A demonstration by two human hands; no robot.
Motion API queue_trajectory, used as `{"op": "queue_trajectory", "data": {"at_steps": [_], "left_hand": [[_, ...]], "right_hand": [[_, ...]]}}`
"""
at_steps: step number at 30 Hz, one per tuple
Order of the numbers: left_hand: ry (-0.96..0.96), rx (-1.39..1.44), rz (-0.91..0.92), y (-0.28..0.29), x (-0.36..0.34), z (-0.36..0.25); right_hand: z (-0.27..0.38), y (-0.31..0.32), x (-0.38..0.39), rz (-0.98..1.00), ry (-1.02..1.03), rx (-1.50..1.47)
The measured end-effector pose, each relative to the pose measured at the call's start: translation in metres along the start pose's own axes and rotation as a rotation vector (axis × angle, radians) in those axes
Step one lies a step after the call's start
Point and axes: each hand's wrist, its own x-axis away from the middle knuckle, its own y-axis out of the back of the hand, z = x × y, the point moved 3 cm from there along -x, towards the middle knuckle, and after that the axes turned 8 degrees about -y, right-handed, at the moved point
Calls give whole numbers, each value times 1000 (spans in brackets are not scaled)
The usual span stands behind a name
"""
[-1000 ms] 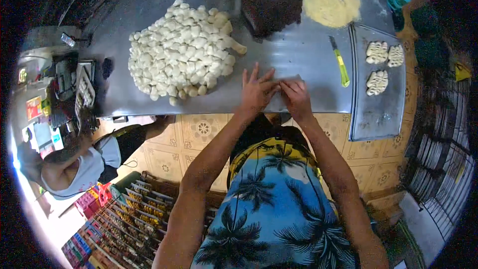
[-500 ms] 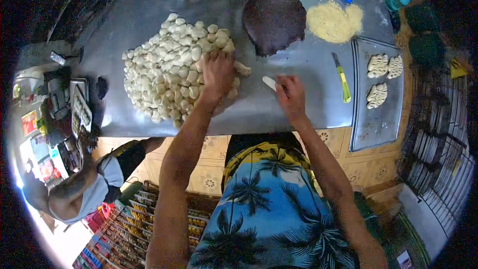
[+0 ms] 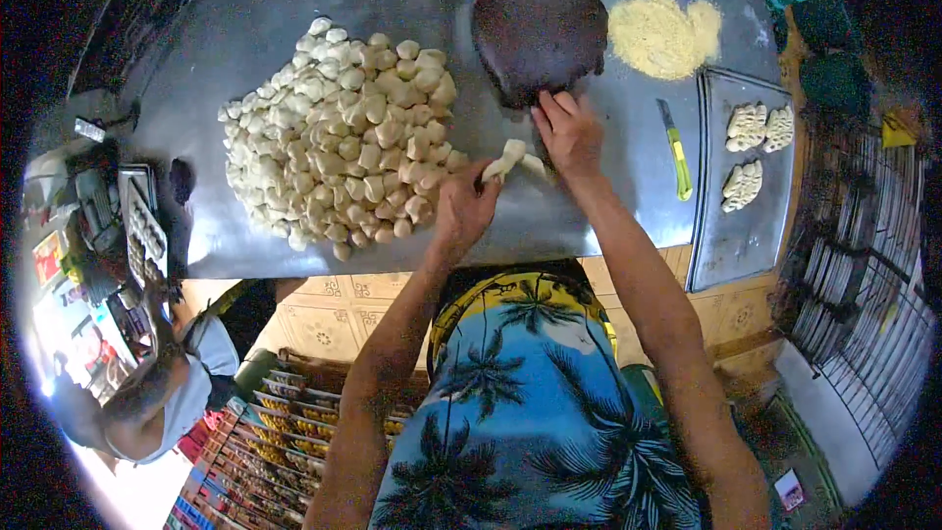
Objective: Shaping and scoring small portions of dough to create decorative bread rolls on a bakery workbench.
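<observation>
The left hand pinches one end of a pale dough piece; it looks soft, light, easily dented. The right hand's fingers curl, touching the dark dough mound beyond.

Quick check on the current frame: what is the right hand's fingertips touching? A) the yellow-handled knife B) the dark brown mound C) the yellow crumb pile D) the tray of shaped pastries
B: the right hand has its fingertips on the near edge of the dark brown mound, while the left hand holds a pale dough piece beside it.
</observation>
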Motion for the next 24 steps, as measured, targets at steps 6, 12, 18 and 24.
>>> {"op": "queue_trajectory", "data": {"at_steps": [6,12,18,24], "left_hand": [[-45,76,-179,-13,3,17],[-73,-20,-198,-9,-1,20],[-77,-327,154,-3,72,14],[74,129,246,-24,129,18]], "right_hand": [[-1,0,-17,456,-460,-375],[43,14,28,725,-472,-957],[54,-2,44,666,-391,-600],[47,6,48,635,-477,-931]]}}
